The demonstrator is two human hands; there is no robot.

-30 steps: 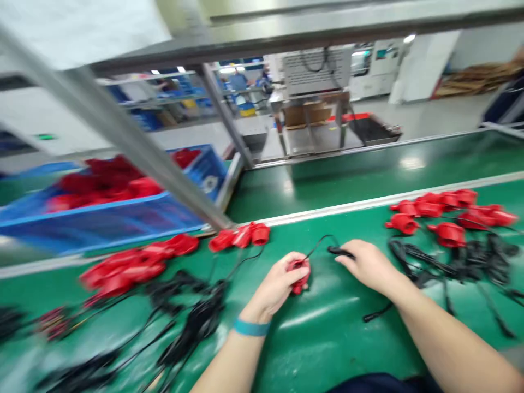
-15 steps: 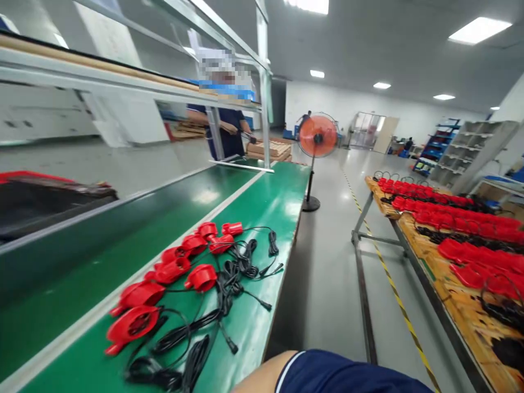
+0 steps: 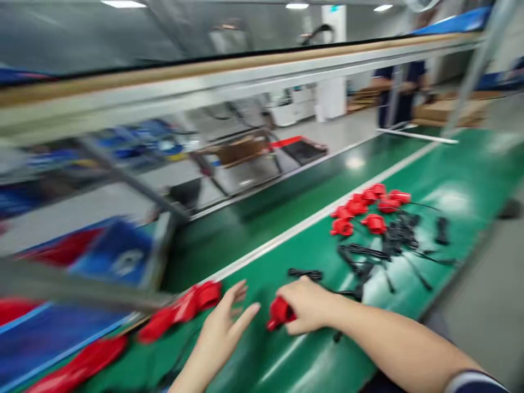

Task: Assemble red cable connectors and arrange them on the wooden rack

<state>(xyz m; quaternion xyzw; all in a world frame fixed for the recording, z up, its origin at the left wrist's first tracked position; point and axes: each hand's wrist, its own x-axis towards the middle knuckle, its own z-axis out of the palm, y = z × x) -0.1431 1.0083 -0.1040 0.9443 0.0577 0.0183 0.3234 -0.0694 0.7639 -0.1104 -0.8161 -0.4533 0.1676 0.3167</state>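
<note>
My right hand is closed around a red plastic part with a black cable, low over the green bench top. My left hand is to the left of it, fingers and thumb apart, holding nothing. Just beyond my left hand, more red parts lie in a blurred row along the bench's left side. Farther right is a group of red parts with bundled black cables.
An overhead shelf rail crosses the view, with slanted metal posts below. Blue bins holding red items stand at the left. A person stands beyond the bench's far end.
The view has swung left. Both hands have come into sight, the right one holding a red part. The group of red parts now appears farther off and to the right.
</note>
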